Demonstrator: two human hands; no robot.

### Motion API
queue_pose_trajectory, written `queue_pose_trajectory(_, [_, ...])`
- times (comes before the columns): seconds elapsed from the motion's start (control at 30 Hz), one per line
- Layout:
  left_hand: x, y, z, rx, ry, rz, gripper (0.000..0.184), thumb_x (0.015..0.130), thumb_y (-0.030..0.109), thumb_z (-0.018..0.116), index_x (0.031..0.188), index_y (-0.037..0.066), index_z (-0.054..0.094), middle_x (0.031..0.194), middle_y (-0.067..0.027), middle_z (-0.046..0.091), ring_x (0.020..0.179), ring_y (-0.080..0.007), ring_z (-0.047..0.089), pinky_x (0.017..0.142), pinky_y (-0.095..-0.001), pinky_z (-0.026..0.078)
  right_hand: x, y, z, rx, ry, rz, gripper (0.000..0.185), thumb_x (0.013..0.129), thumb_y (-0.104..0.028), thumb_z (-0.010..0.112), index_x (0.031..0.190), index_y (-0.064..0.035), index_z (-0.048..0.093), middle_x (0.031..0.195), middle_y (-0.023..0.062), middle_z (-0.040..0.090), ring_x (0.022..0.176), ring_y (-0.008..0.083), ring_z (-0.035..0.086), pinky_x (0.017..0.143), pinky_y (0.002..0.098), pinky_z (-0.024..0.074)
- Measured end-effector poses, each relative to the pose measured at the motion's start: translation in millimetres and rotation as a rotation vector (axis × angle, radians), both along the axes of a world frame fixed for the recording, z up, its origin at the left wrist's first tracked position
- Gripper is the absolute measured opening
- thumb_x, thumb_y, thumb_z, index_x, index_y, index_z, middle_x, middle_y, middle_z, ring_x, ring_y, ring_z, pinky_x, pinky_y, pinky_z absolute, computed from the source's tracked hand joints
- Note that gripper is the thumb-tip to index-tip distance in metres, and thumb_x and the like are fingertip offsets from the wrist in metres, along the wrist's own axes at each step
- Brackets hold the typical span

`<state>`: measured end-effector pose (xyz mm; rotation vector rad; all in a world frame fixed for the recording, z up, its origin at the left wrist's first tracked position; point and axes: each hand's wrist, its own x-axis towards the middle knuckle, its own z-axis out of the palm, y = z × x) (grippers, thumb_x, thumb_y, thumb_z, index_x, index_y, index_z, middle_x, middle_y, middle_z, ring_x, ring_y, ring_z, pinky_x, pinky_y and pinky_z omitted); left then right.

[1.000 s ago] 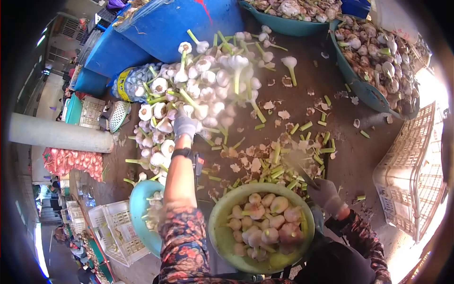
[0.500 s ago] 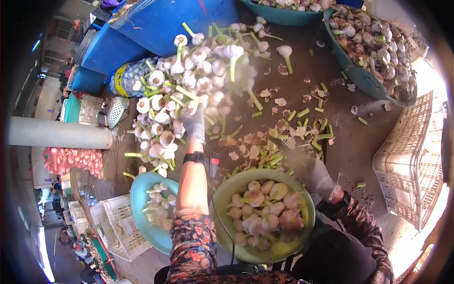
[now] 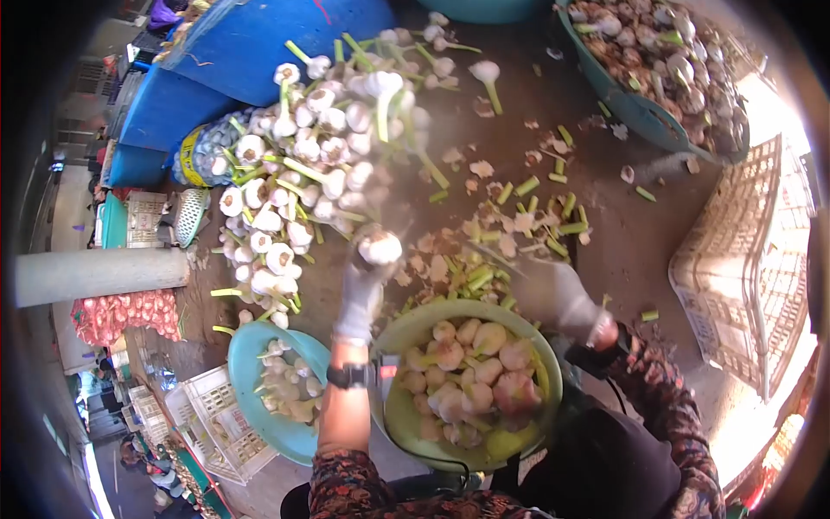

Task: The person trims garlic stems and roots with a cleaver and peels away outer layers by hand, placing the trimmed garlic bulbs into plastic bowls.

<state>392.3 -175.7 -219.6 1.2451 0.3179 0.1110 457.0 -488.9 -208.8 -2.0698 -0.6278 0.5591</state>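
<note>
My left hand (image 3: 359,294), in a pale glove, is closed around a garlic bulb (image 3: 380,248), its root end facing up. To the right, my gloved right hand (image 3: 562,301) is blurred; a thin knife (image 3: 493,257) juts from it to the left, and its handle is hidden in the fingers. Beyond my left hand lies a heap of garlic with green stems (image 3: 333,156). Between me and the hands stands a yellow-green basin (image 3: 386,381) holding trimmed bulbs (image 3: 475,363). A smaller turquoise basin (image 3: 251,337) with smaller bulbs sits left of it.
Cut stems (image 3: 475,281) and papery skins litter the floor ahead. A large teal tub (image 3: 640,117) full of garlic stands far right, near a white plastic crate (image 3: 735,268). Blue barrels (image 3: 259,52) border the heap, and a red net sack (image 3: 125,316) lies left.
My left hand has drawn back from the heap toward me, now with a garlic bulb in it. My right hand has shifted slightly left and up. The view has tilted a little.
</note>
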Motion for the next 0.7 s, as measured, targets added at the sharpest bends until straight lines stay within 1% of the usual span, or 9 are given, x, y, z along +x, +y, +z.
queue_pose_trajectory(0.07, [-18, -51, 33, 0.087, 0.109, -0.014, 0.065, 0.066, -0.006, 0.069, 0.126, 0.005, 0.045, 0.111, -0.0056, 0.055, 0.097, -0.0129, 0.056, 0.072, -0.0215, 0.051, -1, 16, 29, -0.078, -0.183, 0.082, 0.024, 0.079, -0.027, 0.06, 0.077, -0.0037, 0.058, 0.069, 0.0191, 0.06, 0.068, 0.0386, 0.06, 0.062, 0.0445, 0.0475])
queue_pose_trajectory(0.13, [-28, -85, 52, 0.159, 0.144, -0.093, 0.072, 0.063, -0.006, 0.051, 0.134, 0.005, 0.04, 0.105, -0.0063, 0.059, 0.069, -0.007, 0.053, 0.058, -0.0187, 0.043, -4, 22, 66, -0.081, -0.114, 0.111, 0.026, 0.079, -0.03, 0.058, 0.079, -0.004, 0.056, 0.068, 0.0195, 0.06, 0.07, 0.0389, 0.061, 0.063, 0.0468, 0.0478])
queue_pose_trajectory(0.2, [-42, -85, 47, 0.282, 0.166, -0.245, 0.068, 0.07, 0.001, 0.057, 0.135, 0.004, 0.039, 0.104, -0.0061, 0.06, 0.072, -0.0092, 0.056, 0.062, -0.0212, 0.046, -10, 22, 74, -0.064, -0.104, 0.168, 0.026, 0.08, -0.03, 0.056, 0.085, -0.0042, 0.055, 0.07, 0.0185, 0.061, 0.072, 0.0381, 0.061, 0.065, 0.0468, 0.0482])
queue_pose_trajectory(0.27, [-54, -79, 14, 0.969, -0.167, -0.26, 0.065, 0.077, 0.015, 0.066, 0.135, 0.002, 0.038, 0.103, -0.0064, 0.061, 0.078, -0.0121, 0.059, 0.069, -0.026, 0.05, -10, 20, 80, -0.171, -0.159, 0.285, 0.028, 0.082, -0.032, 0.056, 0.089, -0.0049, 0.054, 0.073, 0.018, 0.063, 0.072, 0.0373, 0.062, 0.065, 0.0462, 0.0482])
queue_pose_trajectory(0.3, [-49, -95, 49, 0.846, 0.023, -0.232, 0.04, 0.076, 0.012, 0.068, 0.112, 0.002, 0.055, 0.102, -0.0086, 0.062, 0.086, -0.0193, 0.061, 0.076, -0.0297, 0.049, -16, 20, 75, -0.117, -0.272, 0.225, 0.022, 0.076, -0.025, 0.062, 0.08, -0.0059, 0.053, 0.064, 0.0136, 0.058, 0.061, 0.0345, 0.06, 0.056, 0.0435, 0.0454])
queue_pose_trajectory(0.4, [-54, -107, 43, 0.798, 0.082, -0.038, 0.037, 0.077, 0.012, 0.069, 0.11, 0.002, 0.056, 0.1, -0.0079, 0.062, 0.087, -0.0193, 0.061, 0.077, -0.0302, 0.049, -21, 15, 74, -0.142, -0.275, 0.228, 0.021, 0.075, -0.024, 0.062, 0.08, -0.0061, 0.053, 0.065, 0.0133, 0.058, 0.062, 0.0333, 0.06, 0.056, 0.0433, 0.0451])
queue_pose_trajectory(0.47, [-62, -104, 30, 1.072, 0.026, -0.112, 0.035, 0.078, 0.012, 0.067, 0.11, 0.001, 0.055, 0.098, -0.0091, 0.06, 0.087, -0.0188, 0.06, 0.077, -0.03, 0.048, -22, 13, 75, -0.14, -0.254, 0.218, 0.02, 0.075, -0.024, 0.062, 0.08, -0.0064, 0.052, 0.065, 0.013, 0.058, 0.062, 0.0329, 0.06, 0.055, 0.0429, 0.045])
queue_pose_trajectory(0.63, [-64, -129, 49, 0.594, 0.218, -0.032, 0.037, 0.083, 0.009, 0.061, 0.118, 0.002, 0.052, 0.105, -0.0096, 0.06, 0.093, -0.021, 0.059, 0.083, -0.0321, 0.047, -19, 8, 61, -0.077, -0.248, 0.207, 0.02, 0.072, -0.022, 0.063, 0.081, -0.0072, 0.052, 0.064, 0.0119, 0.057, 0.061, 0.0322, 0.059, 0.054, 0.0418, 0.0449])
queue_pose_trajectory(0.7, [-68, -131, 27, 0.627, 0.15, -0.038, 0.036, 0.083, 0.007, 0.06, 0.117, 0.002, 0.052, 0.105, -0.0092, 0.06, 0.094, -0.0214, 0.059, 0.084, -0.033, 0.047, -17, 2, 40, 0.092, -0.339, 0.186, 0.022, 0.069, -0.02, 0.065, 0.082, -0.0078, 0.053, 0.065, 0.0106, 0.057, 0.06, 0.0319, 0.059, 0.054, 0.0414, 0.0449])
